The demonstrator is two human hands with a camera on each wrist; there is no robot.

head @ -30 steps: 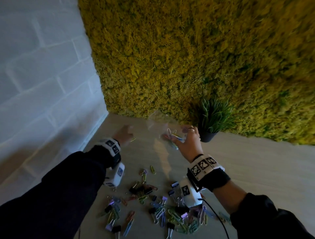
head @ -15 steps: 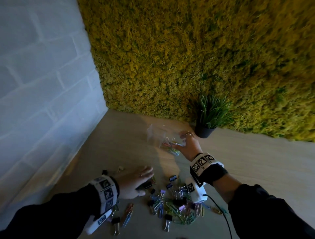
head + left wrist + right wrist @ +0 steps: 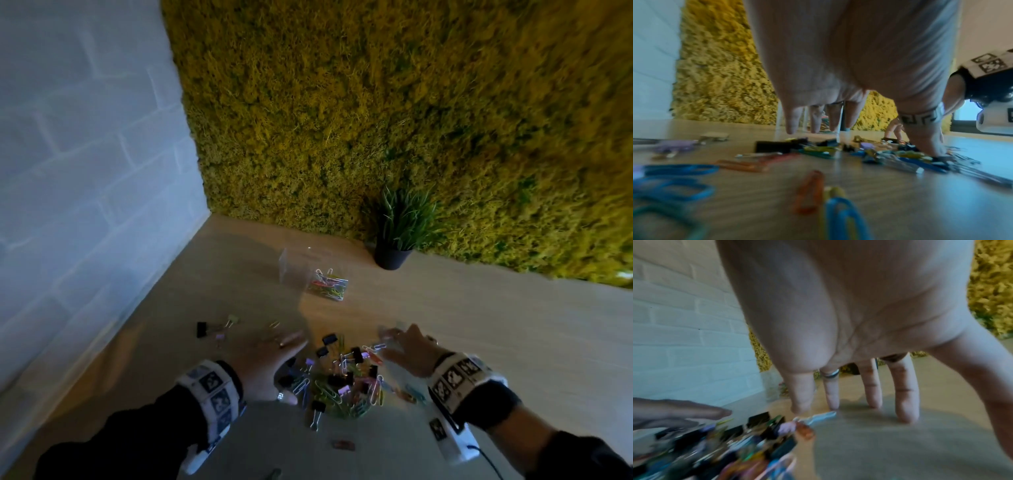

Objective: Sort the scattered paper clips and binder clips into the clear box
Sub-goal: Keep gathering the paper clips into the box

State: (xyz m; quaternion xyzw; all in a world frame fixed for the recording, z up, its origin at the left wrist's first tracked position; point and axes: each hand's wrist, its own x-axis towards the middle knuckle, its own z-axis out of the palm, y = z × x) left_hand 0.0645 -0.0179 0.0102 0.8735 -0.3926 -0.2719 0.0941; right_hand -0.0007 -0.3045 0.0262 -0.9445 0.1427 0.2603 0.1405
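Head view, largest first. Moss wall: yellow-green, behind the table. Brick wall: white, at left. Wooden table: bears all items below. Potted plant: black pot, against the moss, well beyond the heap. Left hand: palm down, fingers straight and spread, holding nothing, at the heap's left edge; thumb tip touching clips in the left wrist view. Right hand: fingers wide, holding nothing, at the heap's right edge. Clear box: upright, apart from both hands, a few coloured paper clips inside. Heap of paper clips and binder clips: between the hands. Stray binder clips: left of the heap.
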